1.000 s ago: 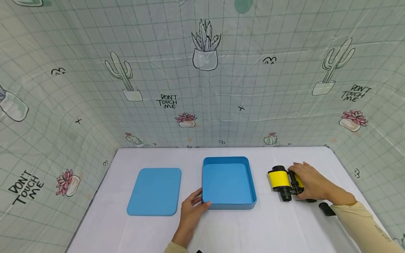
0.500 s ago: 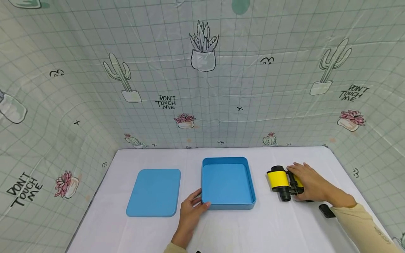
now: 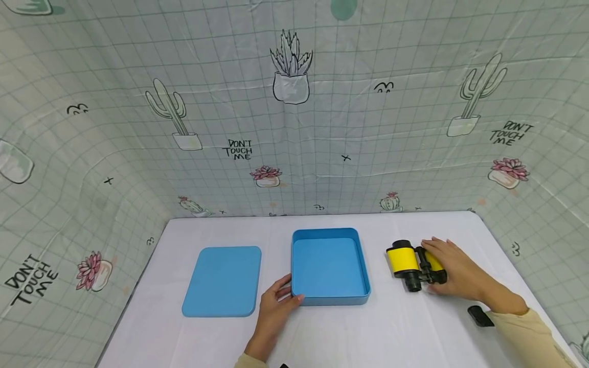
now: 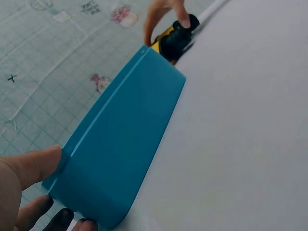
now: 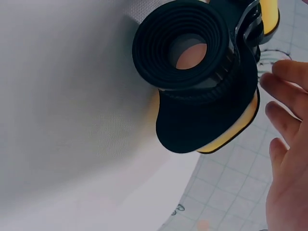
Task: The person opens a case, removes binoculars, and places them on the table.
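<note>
A shallow blue square box (image 3: 329, 268) sits open-topped on the white table in the head view. My left hand (image 3: 275, 305) holds its near left corner, the thumb at the front wall and the fingers along the left side. In the left wrist view, the thumb lies against the box's (image 4: 120, 130) rim. Yellow and black binoculars (image 3: 405, 259) lie to the right of the box. My right hand (image 3: 457, 271) is beside their right barrel; in the right wrist view its loosely extended fingers (image 5: 284, 89) stand apart from the binoculars (image 5: 207, 120).
A flat blue square lid (image 3: 223, 281) lies on the table (image 3: 368, 337) left of the box. A small black object (image 3: 480, 316) shows beside the right wrist. Cloth printed with cacti (image 3: 294, 128) hangs behind and at both sides.
My right hand has let go of the binoculars and shifted slightly right, leaving more of the right barrel showing. My left hand stays at the box's corner. The head view has shifted a little.
</note>
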Motion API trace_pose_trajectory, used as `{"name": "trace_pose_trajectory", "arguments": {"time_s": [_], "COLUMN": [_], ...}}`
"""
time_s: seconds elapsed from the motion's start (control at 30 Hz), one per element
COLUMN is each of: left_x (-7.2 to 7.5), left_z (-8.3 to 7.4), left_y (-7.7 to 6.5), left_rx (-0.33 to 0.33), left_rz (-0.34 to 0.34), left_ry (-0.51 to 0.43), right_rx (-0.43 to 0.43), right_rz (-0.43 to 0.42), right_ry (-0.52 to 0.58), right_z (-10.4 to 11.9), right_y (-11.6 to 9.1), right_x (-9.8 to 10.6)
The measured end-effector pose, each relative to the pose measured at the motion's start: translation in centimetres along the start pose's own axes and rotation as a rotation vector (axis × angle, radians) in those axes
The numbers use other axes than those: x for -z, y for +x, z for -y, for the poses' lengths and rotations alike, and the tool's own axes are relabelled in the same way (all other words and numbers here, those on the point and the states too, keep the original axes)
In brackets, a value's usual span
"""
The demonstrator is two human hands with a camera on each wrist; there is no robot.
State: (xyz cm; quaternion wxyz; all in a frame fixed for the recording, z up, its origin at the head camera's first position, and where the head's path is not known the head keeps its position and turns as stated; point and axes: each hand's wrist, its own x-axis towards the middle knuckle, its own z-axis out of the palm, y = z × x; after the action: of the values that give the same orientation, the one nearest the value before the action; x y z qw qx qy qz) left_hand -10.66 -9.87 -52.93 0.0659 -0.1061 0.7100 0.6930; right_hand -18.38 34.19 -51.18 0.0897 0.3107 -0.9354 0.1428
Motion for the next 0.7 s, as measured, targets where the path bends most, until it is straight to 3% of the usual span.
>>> {"name": "trace_pose_trajectory", "arguments": {"time_s": [0.3,0.7], "left_x": [0.8,3.4], "left_z": [0.2,-1.1], "left_y": [0.4,-0.2], "left_rx": [-0.04,-0.097], "left_rz": [0.045,-0.033], "left_ry": [0.0,0.078], "right_rx": [-0.078,-0.148], "right_rz": [-0.029,-0.114], "right_ry": [0.021,0.009], "right_z": [0.5,1.7], "right_y": [-1.0,-2.9], "right_x": [0.3,-0.2]}}
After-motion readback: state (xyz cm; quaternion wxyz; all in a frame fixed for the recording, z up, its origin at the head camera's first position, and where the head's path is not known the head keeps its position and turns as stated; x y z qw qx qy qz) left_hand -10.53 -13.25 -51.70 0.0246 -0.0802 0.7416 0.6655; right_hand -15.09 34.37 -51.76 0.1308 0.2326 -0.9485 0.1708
